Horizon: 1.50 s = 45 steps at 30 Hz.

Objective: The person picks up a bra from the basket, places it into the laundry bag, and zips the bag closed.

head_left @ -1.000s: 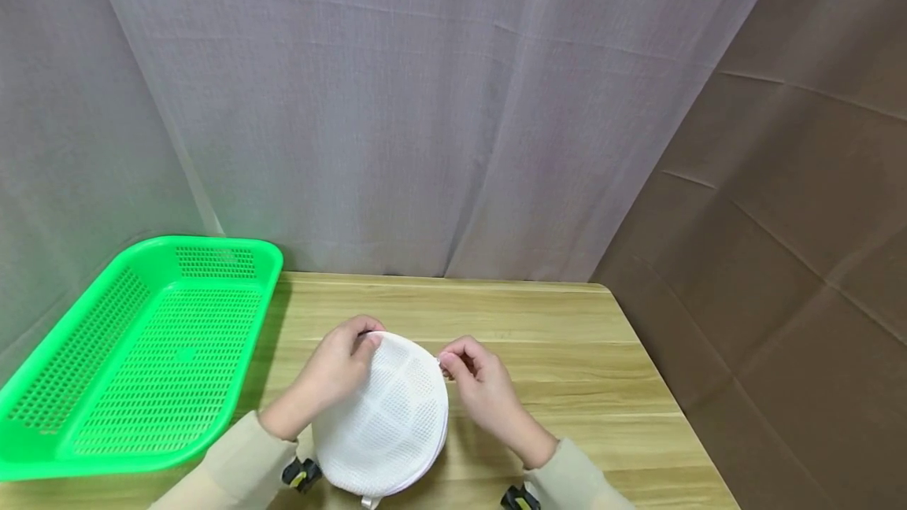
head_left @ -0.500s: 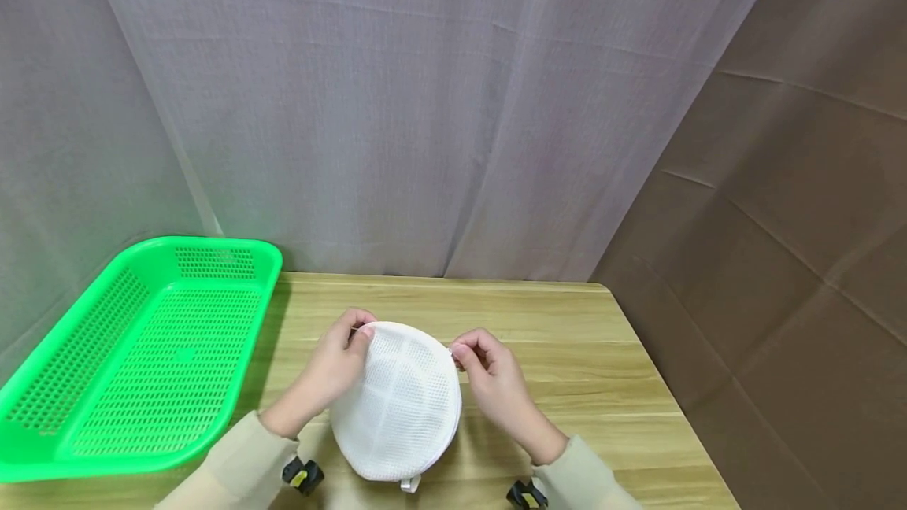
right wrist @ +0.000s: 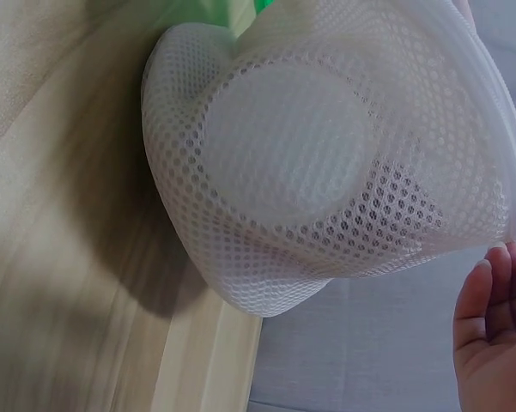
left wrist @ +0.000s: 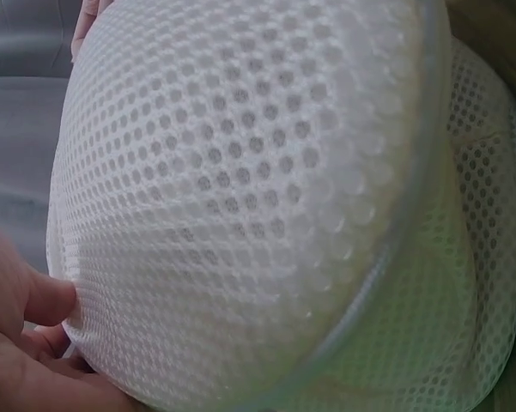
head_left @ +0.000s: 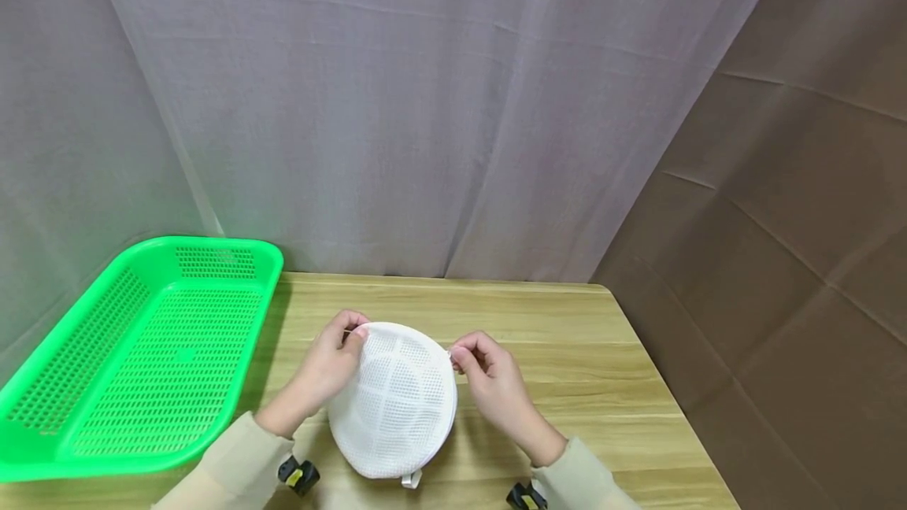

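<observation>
A round white mesh laundry bag point(head_left: 393, 400) is held up between both hands in the head view. My left hand point(head_left: 329, 360) pinches its upper left rim, thumb on top; the left wrist view shows that thumb point(left wrist: 47, 299) pressing into the mesh. On the opposite side, my right hand point(head_left: 489, 380) pinches the bag's right edge between thumb and curled fingers. The right wrist view shows a pale round shape point(right wrist: 283, 142) through the mesh and the zipper edge point(right wrist: 494, 94) running toward the right fingers. A small white tab point(head_left: 411, 480) hangs at the bag's bottom.
A green perforated plastic basket point(head_left: 186, 354) stands on the left of the wooden table point(head_left: 553, 321). Grey cloth point(head_left: 397, 116) hangs behind the table, and brown cloth point(head_left: 794, 203) lines the right side.
Both hands have shifted the laundry bag slightly away from the body and to the right, its bottom tab swinging right. Both hands keep their grip; over the last half second little moves.
</observation>
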{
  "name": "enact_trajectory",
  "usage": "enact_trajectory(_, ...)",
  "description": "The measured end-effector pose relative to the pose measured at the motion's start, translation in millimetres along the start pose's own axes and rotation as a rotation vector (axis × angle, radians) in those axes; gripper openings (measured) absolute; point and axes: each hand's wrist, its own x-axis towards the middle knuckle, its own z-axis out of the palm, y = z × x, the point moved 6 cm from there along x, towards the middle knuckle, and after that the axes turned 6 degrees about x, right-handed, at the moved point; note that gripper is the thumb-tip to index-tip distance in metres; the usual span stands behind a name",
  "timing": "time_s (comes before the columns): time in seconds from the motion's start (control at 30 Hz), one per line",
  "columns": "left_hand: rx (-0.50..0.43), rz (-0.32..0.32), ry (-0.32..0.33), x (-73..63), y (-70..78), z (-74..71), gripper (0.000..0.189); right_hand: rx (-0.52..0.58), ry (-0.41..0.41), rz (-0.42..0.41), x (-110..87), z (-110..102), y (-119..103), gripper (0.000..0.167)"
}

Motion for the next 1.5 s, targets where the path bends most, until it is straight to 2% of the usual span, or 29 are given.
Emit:
enact_trajectory(0.2, 0.011, 0.04, -0.02, -0.2, -0.4, -0.1, 0.012, 0.023, -0.015, 0.017, -0.8, 2, 2, 0.007)
enact_trajectory(0.4, 0.064, 0.13, -0.03, -2.9, 10.1, 2.9, 0.02, 0.032, -0.011, 0.023, -0.8, 3, 3, 0.007)
enact_trajectory(0.6, 0.178, 0.231, -0.059, -9.8, 25.6, 11.8, 0.031, 0.015, -0.02, 0.003, -1.4, 6, 2, 0.007)
enact_trajectory(0.8, 0.331, 0.337, -0.075, -19.1, 42.1, 20.5, 0.025, 0.025, -0.049, -0.002, -2.4, 13, 1, 0.006)
enact_trajectory(0.93, 0.373, 0.396, -0.08, -22.7, 48.4, 24.9, 0.018, 0.028, -0.066, 0.01, -3.1, 15, 0, 0.006)
enact_trajectory(1.33, 0.352, 0.389, -0.057, -21.7, 47.2, 25.4, 0.006, 0.012, -0.085, 0.07, -6.4, 16, 1, 0.007)
enact_trajectory(1.5, 0.356, 0.379, -0.051, -20.6, 45.0, 25.4, 0.005, 0.006, -0.083, 0.062, -6.5, 16, 2, 0.006)
